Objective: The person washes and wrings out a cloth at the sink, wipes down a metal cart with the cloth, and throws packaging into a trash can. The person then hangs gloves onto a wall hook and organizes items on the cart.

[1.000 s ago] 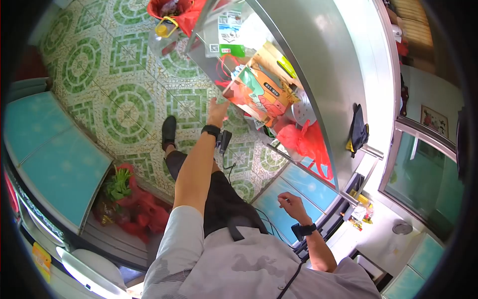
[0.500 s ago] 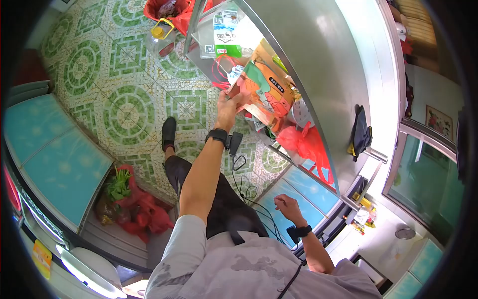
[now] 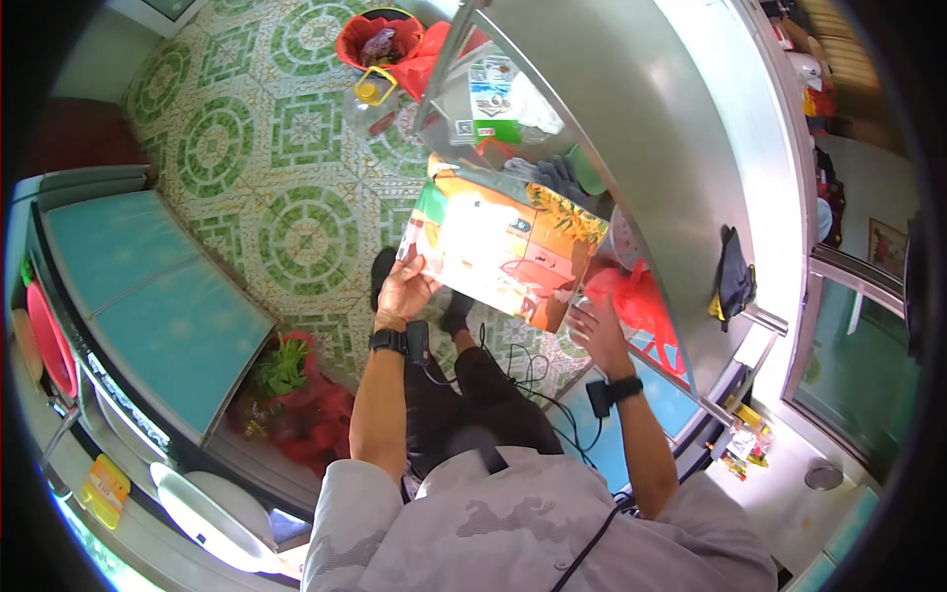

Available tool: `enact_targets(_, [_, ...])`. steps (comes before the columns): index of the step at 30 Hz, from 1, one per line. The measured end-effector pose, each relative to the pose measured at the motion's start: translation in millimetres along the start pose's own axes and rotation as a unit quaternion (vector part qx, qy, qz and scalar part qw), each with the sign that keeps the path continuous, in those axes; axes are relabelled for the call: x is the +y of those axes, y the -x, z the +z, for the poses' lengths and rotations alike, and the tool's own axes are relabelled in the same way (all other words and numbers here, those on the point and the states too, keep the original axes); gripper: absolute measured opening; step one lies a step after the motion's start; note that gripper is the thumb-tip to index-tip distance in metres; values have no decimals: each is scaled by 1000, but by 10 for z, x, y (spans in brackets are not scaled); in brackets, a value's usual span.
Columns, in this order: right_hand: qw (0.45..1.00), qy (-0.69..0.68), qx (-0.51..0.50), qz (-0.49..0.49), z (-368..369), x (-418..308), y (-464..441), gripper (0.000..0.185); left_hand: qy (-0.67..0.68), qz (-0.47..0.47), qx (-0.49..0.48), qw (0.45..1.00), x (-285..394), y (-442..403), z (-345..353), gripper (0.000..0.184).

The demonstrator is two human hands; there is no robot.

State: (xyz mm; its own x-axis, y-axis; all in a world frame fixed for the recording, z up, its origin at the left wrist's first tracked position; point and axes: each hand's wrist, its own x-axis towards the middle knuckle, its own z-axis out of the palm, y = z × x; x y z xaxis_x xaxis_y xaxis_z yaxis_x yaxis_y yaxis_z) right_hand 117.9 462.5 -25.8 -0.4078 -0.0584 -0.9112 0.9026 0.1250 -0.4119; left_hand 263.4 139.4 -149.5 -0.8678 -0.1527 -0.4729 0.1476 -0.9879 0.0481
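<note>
A cardboard box printed in orange, green and yellow is held up in front of me, with strong glare washing out its middle. My left hand grips its lower left corner, thumb on the near face. Beside the lower right edge is my right hand, its fingers partly bent and a little apart. The fingertips are close to the box; whether they touch it I cannot tell. Behind the box, grey gloves and a red plastic bag lie on the shelf under the metal counter.
The steel counter overhangs the shelf on the right. A red-lined bin and a clear jug with a yellow cap stand on the tiled floor. At left, greens stick out of a red bag. Cables hang near my legs.
The box has come off the shelf toward me and turned to face me, in my left hand. My right hand has moved up to its right edge. Gloves now show on the shelf.
</note>
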Motion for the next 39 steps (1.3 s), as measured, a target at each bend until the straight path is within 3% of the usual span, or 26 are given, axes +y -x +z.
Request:
enact_targets(2, [997,-51,-38,51,350,-39,-285,58,12,17,-17,1000,114,244,-265,41])
enact_targets(4, [961,-159,-224,22,596,104,-611,49,0,28,-9,1000,272,507,-397,46])
enact_targets(5, [959,-162,-229,24,731,110,-645,49,-6,32,-7,999,366,636,-397,46])
enact_targets(7, [962,-69,-262,30,1003,126,-672,39,-12,83,-2,996,553,862,-381,44])
enact_targets(12, [946,-10,-323,-19,1940,-222,46,37,-6,130,8,991,988,1216,-446,38])
enact_targets(16, [912,46,-398,-93,2347,-387,426,42,-125,98,120,980,1239,1297,-260,42])
enact_targets(18, [890,124,-397,-187,2484,-432,536,39,-140,46,172,974,1328,1287,-98,50])
enact_targets(19, [871,179,-375,-263,2548,-446,610,35,-128,38,254,958,1319,1271,28,59])
enact_targets(20, [868,180,-379,-267,2581,-487,686,35,-129,43,250,959,1308,1271,180,59])
enact_targets(22, [830,285,-346,-332,2639,-587,835,34,-57,108,91,988,1306,1291,462,72])
enact_targets(23, [819,278,-340,-370,2687,-607,909,33,-52,98,114,987,1330,1325,544,81])
enact_targets(24, [816,278,-342,-374,2701,-617,935,33,25,91,52,994,1343,1349,639,82])
enact_targets(26, [810,232,-334,-423,2689,-670,952,32,65,105,-3,992,1340,1380,895,69])
enact_targets(28, [823,137,-344,-430,2656,-820,1011,32,-126,180,49,974,1336,1235,927,51])
enact_targets(29, [829,113,-335,-432,2627,-896,1022,32,-124,182,59,974,1360,1215,951,38])
enact_targets(32, [834,-29,-360,-417,2582,-1157,1158,34,-162,191,45,967,1417,1097,1031,31])
enact_targets(39, [824,-112,-345,-434,2175,-1597,1280,42,-192,220,33,956,1484,1032,1348,26])
